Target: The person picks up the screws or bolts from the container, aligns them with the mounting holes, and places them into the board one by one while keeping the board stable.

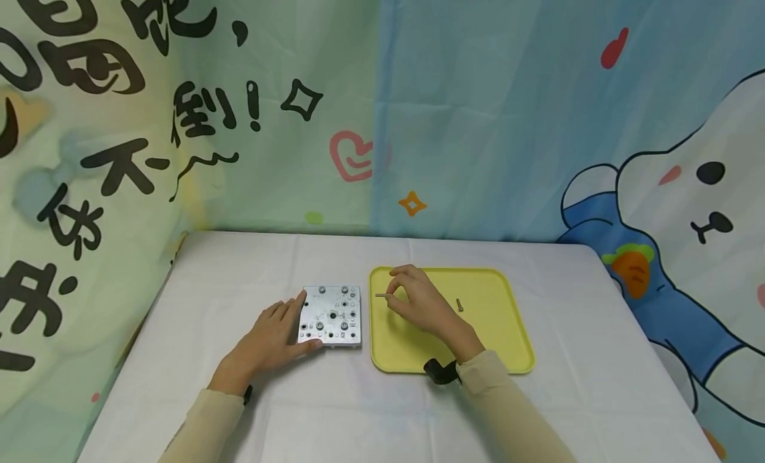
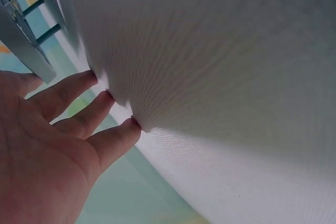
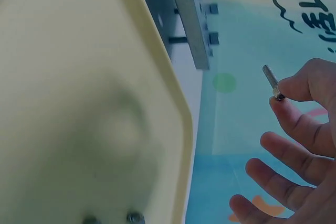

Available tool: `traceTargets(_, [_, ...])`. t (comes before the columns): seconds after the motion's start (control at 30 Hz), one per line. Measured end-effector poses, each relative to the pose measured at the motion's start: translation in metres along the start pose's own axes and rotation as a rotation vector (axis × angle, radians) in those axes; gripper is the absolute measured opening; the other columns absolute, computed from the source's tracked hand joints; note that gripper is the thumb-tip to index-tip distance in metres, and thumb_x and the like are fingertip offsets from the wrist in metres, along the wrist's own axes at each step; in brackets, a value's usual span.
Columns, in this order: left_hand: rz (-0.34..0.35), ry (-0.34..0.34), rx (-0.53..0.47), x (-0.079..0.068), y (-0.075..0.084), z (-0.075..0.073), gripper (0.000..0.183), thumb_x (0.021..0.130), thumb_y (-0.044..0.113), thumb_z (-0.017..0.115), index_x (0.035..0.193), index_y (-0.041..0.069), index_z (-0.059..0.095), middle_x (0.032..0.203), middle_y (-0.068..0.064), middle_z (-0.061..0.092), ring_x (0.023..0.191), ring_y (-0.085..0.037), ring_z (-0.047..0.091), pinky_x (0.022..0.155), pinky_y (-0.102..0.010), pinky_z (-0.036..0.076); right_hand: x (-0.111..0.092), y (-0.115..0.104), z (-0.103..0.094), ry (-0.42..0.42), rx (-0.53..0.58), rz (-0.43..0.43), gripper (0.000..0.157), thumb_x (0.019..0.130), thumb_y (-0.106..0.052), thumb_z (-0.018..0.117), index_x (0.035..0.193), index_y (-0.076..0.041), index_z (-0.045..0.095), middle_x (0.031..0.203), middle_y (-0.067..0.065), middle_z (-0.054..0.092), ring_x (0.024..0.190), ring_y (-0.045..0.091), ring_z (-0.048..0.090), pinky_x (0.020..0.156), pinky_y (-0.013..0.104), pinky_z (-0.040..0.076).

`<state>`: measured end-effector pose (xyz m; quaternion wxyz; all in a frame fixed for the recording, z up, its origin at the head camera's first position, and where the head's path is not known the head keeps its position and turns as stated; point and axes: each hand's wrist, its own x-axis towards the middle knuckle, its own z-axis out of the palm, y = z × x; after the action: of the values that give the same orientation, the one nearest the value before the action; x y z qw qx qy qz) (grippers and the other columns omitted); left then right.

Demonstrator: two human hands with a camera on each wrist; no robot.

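Observation:
A silver metal plate [image 1: 331,317] with several holes lies left of the yellow tray, several screws seated in it. Threaded shanks [image 2: 48,33] stick out below it in the left wrist view. My left hand [image 1: 271,337] touches the plate's left side with thumb and index finger; its other fingers [image 2: 86,119] rest straight on the white cloth. Above the tray, my right hand [image 1: 421,303] pinches a small silver screw [image 3: 271,81] by its head between thumb and index finger. The screw's threaded end points away from the fingertips, and the other fingers are spread.
The yellow tray [image 1: 412,357] has a raised rim and holds a loose screw [image 1: 459,305]. In the right wrist view a screw head [image 3: 135,217] and another dark piece show at the bottom. A white cloth [image 1: 335,410] covers the table; printed curtains [image 1: 478,117] hang behind.

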<state>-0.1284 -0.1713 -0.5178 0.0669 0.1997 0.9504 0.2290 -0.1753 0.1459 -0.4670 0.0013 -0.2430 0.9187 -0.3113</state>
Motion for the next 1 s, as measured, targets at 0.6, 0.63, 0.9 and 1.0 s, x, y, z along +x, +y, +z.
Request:
traceTargets(0.6, [-0.025, -0.015, 0.011, 0.001, -0.001, 0.002, 0.101, 0.091, 0.064, 0.061, 0.16, 0.005, 0.018, 0.151, -0.027, 0.04, 0.139, -0.045, 0.034, 0.114, -0.055, 0.027, 0.01, -0.012, 0.035, -0.009, -0.111, -0.078, 0.008, 0.089, -0.013, 0.071, 0.083, -0.012, 0.065, 0.125, 0.012, 0.061, 0.119, 0.033, 0.055, 0.1, 0.046, 0.046])
traceTargets(0.63, [-0.027, -0.017, 0.012, 0.001, 0.0, 0.002, 0.101, 0.091, 0.064, 0.061, 0.16, 0.005, 0.018, 0.151, -0.027, 0.04, 0.139, -0.045, 0.034, 0.115, -0.055, 0.027, 0.01, -0.012, 0.036, -0.014, -0.125, -0.082, 0.008, 0.089, -0.014, 0.07, 0.083, -0.012, 0.065, 0.125, 0.012, 0.061, 0.119, 0.032, 0.055, 0.1, 0.046, 0.046])
traceTargets(0.9, [-0.017, -0.008, 0.019, 0.0, 0.0, 0.001, 0.101, 0.09, 0.064, 0.062, 0.16, 0.005, 0.018, 0.15, -0.026, 0.041, 0.138, -0.045, 0.035, 0.114, -0.055, 0.028, 0.011, -0.018, 0.038, -0.048, -0.184, -0.082, 0.008, 0.088, -0.016, 0.07, 0.083, -0.014, 0.065, 0.127, 0.011, 0.06, 0.12, 0.031, 0.054, 0.1, 0.045, 0.046])
traceTargets(1.0, [-0.022, -0.009, 0.015, 0.0, 0.001, 0.001, 0.102, 0.09, 0.065, 0.061, 0.16, 0.005, 0.018, 0.15, -0.027, 0.04, 0.138, -0.045, 0.035, 0.114, -0.055, 0.028, 0.011, -0.019, 0.038, -0.05, -0.202, -0.081, 0.009, 0.089, -0.017, 0.07, 0.082, -0.014, 0.065, 0.127, 0.01, 0.06, 0.121, 0.031, 0.054, 0.1, 0.046, 0.046])
